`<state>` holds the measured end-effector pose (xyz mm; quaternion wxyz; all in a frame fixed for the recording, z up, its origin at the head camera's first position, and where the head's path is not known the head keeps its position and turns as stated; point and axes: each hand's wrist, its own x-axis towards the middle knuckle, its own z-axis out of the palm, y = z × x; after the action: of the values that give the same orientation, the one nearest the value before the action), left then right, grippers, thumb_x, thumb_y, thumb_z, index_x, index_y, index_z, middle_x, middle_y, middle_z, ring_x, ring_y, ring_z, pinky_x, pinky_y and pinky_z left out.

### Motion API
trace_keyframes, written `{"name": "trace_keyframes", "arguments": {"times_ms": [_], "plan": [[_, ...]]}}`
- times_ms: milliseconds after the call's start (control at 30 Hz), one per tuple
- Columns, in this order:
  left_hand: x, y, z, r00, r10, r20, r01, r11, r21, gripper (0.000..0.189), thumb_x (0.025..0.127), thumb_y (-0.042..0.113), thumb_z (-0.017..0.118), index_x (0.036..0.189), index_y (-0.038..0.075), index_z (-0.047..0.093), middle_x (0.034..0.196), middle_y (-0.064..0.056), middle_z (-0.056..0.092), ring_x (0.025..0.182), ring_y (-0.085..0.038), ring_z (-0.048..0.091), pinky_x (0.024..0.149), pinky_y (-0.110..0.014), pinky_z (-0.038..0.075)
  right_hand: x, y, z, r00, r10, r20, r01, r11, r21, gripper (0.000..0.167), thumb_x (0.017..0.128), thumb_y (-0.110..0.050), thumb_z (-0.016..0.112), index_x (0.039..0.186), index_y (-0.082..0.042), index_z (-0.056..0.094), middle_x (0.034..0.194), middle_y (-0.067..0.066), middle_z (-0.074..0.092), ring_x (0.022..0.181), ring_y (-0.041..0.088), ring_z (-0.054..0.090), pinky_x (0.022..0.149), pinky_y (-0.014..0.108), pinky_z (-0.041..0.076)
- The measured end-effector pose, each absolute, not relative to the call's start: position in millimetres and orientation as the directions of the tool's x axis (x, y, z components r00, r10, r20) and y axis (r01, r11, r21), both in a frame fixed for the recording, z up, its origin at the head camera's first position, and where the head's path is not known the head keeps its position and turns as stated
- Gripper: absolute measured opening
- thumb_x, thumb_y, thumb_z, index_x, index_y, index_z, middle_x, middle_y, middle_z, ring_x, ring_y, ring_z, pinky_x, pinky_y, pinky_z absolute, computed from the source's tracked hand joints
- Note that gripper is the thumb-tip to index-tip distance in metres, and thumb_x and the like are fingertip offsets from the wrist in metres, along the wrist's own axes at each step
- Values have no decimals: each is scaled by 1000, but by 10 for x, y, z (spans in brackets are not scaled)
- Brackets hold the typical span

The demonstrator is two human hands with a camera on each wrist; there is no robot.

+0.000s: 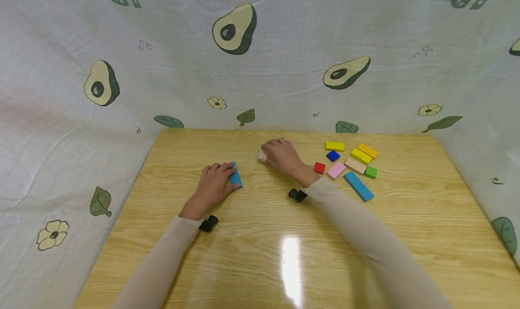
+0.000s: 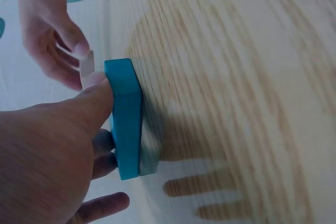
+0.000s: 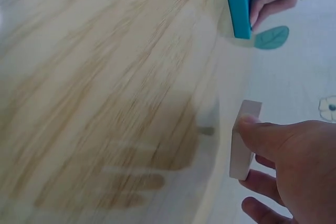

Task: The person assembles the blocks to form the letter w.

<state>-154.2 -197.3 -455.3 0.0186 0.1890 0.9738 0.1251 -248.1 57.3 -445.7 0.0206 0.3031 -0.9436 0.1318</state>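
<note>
A blue block (image 1: pixel 235 177) is held by the left hand (image 1: pixel 213 182), left of centre in the head view; the thumb is set near its lower end there, the fingers nearer its upper end. A pale block (image 1: pixel 262 155) is gripped by the right hand (image 1: pixel 283 157), just above the middle of the frame, with the thumb near one end and a finger near the other in the right wrist view. Whether either block touches the table (image 1: pixel 243 245) cannot be told.

Both are judged to be light, stiff and hardly fragile; their smooth faces may be a little slippery. A hold by the ends seems enough, though a pinch across the middle of the long sides would likely be steadier against tipping.

Farther out, right of centre, a loose group is spread: a red cube (image 1: pixel 319 168), a pink block (image 1: pixel 336 170), a dark blue cube (image 1: pixel 333 156), two yellow blocks (image 1: pixel 334 146), an orange block (image 1: pixel 369 150), a tan block (image 1: pixel 355 166), a green cube (image 1: pixel 371 172) and, lowest, a long blue block (image 1: pixel 359 186). The upper frame is filled by a printed cloth (image 1: pixel 174 83).
</note>
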Motion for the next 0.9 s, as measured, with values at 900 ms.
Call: {"name": "trace_keyframes", "arguments": {"times_ms": [900], "plan": [[-1535, -1943, -4585, -925, 379, 24, 373, 895, 246, 60, 102, 38, 71, 151, 4, 59, 159, -17, 51, 140, -41, 48, 116, -62, 35, -2652, 56, -4569, -784, -620, 26, -602, 749, -278, 48, 108, -29, 63, 152, -10, 59, 156, 13, 55, 140, 36, 50, 115, 53, 42]]}}
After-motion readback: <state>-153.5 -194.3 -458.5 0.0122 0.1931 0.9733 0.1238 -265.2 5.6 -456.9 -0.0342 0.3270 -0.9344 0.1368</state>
